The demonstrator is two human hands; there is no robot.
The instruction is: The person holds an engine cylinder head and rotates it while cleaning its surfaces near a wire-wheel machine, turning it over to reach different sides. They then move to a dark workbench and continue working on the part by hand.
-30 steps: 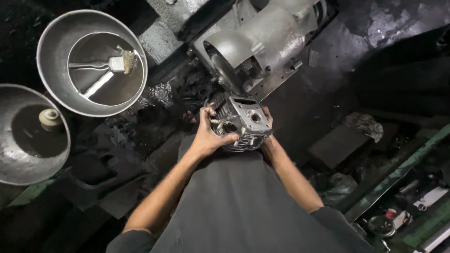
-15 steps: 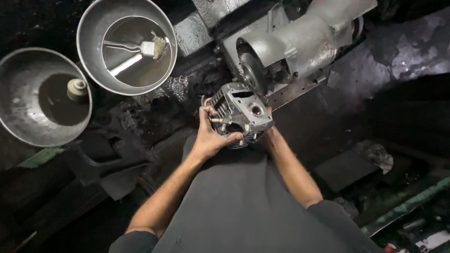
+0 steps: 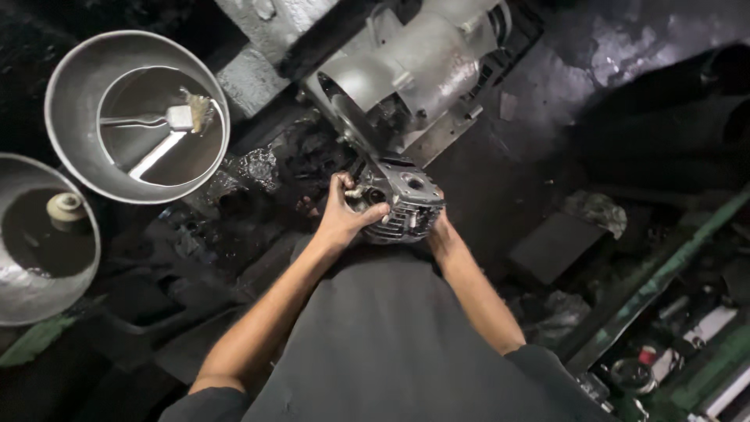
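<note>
At the far left sat a metal basin [image 3: 31,297] of dark liquid with a small pale knob-like piece [image 3: 66,207] in it, and just beside it a second, rounder metal bowl [image 3: 70,86] holding a brush [image 3: 168,129] laid in murky fluid. Moving right over the grimy black floor [image 3: 258,195], the left hand [image 3: 340,219] was closed around the near side of a finned engine cylinder part [image 3: 402,203], thumb hooked over its top edge and fingers wrapped behind. The casting was grey aluminium, with stacked cooling fins down its side, a flat upper face with round bores, and a film of oil and dirt. It looked heavy for its bulk, rigid, and probably slick, so a two-sided grip on the finned flanks, clear of the machined face, seemed the safest hold. The right hand [image 3: 439,234] cupped the part from below and behind, mostly hidden, apparently gripping it. The part was held above the person's dark lap, right under a larger silver engine case [image 3: 422,66]. Farther right lay a dark block [image 3: 558,246] and a green rail [image 3: 664,273].
</note>
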